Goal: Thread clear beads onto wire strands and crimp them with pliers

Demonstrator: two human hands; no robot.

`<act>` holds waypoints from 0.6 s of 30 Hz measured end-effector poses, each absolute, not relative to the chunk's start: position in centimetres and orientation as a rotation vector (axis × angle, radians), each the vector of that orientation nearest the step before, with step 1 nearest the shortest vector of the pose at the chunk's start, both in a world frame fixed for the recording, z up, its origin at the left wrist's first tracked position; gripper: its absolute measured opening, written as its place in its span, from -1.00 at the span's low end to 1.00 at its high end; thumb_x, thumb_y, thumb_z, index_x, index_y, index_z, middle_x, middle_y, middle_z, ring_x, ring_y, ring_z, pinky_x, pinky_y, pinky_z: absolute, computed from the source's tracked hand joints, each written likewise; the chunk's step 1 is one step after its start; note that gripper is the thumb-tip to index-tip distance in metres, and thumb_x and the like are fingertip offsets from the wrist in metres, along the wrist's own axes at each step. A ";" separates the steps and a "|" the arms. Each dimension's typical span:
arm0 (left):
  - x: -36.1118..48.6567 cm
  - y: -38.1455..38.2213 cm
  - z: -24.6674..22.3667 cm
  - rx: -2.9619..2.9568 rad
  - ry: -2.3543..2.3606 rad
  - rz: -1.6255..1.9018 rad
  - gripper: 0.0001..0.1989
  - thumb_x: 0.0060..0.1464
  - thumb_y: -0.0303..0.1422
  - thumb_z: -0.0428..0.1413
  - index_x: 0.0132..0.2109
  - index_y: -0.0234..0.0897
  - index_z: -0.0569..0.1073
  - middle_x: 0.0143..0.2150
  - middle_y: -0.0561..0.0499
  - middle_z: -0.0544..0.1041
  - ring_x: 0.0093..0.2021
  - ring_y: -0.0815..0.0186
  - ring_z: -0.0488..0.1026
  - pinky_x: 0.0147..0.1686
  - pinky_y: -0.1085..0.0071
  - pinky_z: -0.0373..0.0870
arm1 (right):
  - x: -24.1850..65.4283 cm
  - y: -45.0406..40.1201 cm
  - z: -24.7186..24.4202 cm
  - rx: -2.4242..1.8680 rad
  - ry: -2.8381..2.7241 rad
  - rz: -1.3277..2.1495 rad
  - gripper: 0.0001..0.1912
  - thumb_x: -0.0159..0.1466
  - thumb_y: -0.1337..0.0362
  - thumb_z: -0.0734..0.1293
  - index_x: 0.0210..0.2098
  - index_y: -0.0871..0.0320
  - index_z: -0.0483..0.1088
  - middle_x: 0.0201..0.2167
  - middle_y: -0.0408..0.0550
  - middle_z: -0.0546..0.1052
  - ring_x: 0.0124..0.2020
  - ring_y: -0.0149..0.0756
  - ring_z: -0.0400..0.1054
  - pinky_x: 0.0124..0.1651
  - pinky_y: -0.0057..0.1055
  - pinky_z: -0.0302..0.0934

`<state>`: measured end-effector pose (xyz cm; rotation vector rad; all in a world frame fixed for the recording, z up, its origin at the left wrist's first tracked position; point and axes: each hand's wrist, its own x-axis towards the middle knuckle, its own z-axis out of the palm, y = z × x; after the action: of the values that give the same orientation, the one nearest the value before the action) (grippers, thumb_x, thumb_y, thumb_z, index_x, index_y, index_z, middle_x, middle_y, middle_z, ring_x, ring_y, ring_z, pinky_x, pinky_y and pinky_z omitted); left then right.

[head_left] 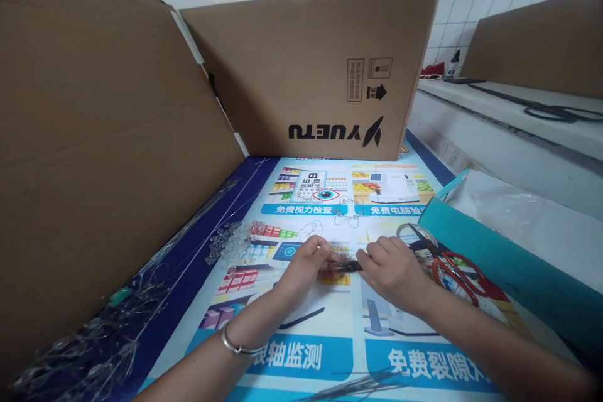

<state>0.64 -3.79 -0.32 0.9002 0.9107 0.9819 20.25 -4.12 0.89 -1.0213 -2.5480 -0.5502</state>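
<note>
A: Hands, state?
B: Right hand point(389, 267): closed round pliers point(349, 266), centre of frame. Left hand point(307, 259): fingertips pinched beside the pliers' tips; what lies between them, too small to tell.
A: Pliers, handling?
B: Judged light, rigid, perhaps slick; best gripped by the handles, at the right-hand end.
A: Further out?
B: Beads point(232, 244), clear, left of centre: likely hard, slippery; pinch singly. Scissors point(440, 254), right of centre: stiff; take by the red loops.
A: Edges?
B: Wires point(354, 386), bottom centre: probably springy, easily bent; lift mid-bundle. Box point(499, 264), teal, far right.
</note>
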 end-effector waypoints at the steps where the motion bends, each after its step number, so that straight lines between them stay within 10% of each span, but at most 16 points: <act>1: 0.7 -4.0 -0.3 0.877 0.907 0.980 -0.73 0.02 -0.16 0.08 -0.37 -0.25 0.20 -0.38 -0.02 0.51 -0.37 0.25 0.50 -0.30 0.25 0.43 | 20.3 -4.2 0.9 -0.962 -2.562 -0.615 -0.84 0.24 0.37 0.16 -0.29 0.20 0.36 -0.49 -0.06 0.32 -0.39 -0.29 0.12 -0.32 -0.31 -0.06; 18: 0.9 -4.1 -0.7 0.725 0.917 0.941 -0.79 0.08 -0.25 0.07 -0.35 -0.29 0.22 -0.31 -0.15 0.51 -0.29 0.21 0.50 -0.21 0.17 0.43 | 20.2 -4.3 1.3 -0.805 -2.608 -0.757 -0.81 0.26 0.42 0.15 -0.19 0.25 0.34 -0.46 -0.06 0.34 -0.40 -0.31 0.14 -0.36 -0.30 -0.06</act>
<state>0.94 -4.10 -0.65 0.7245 0.9169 0.9412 20.21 -4.29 1.27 -0.8051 -2.6083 -0.7571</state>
